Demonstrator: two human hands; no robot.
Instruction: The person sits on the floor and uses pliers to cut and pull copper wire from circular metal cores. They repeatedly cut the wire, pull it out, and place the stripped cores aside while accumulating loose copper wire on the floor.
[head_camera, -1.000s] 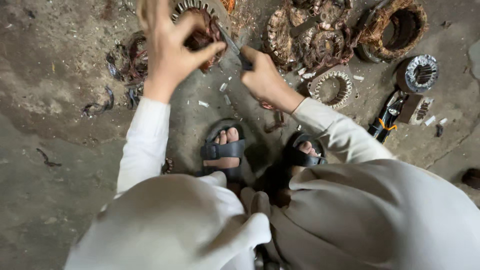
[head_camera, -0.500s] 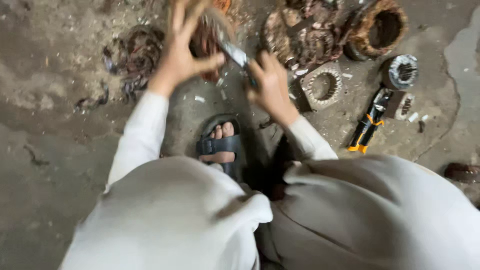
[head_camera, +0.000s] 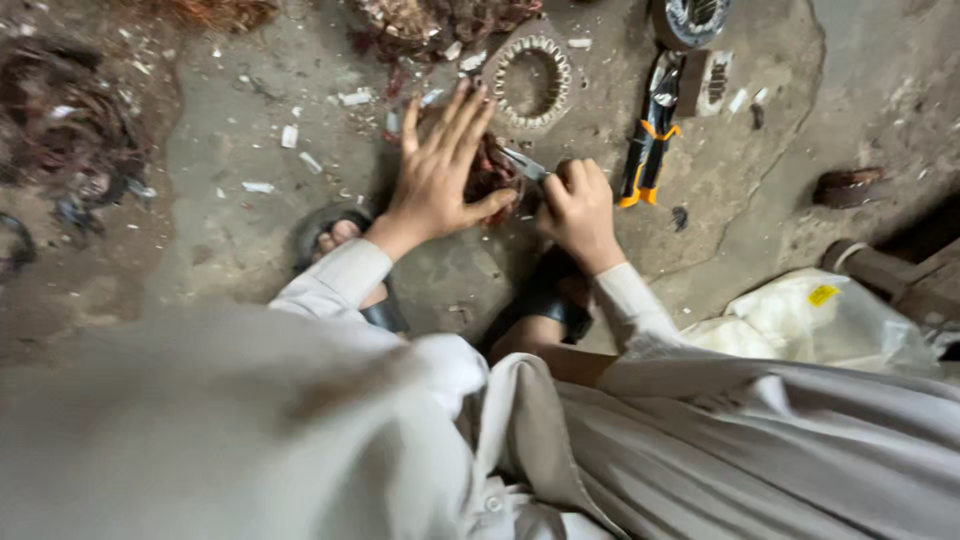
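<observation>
Your left hand (head_camera: 437, 180) lies on the copper coil (head_camera: 490, 172), fingers spread. Your right hand (head_camera: 578, 208), at 3 o'clock of it, has fingers pinching a metal blade (head_camera: 524, 165).

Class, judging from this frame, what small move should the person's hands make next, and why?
Probably press the metal tool deeper under the reddish wire bundle: the right hand grips it with its tip at the bundle, while the left hand steadies the bundle, fingers spread.
</observation>
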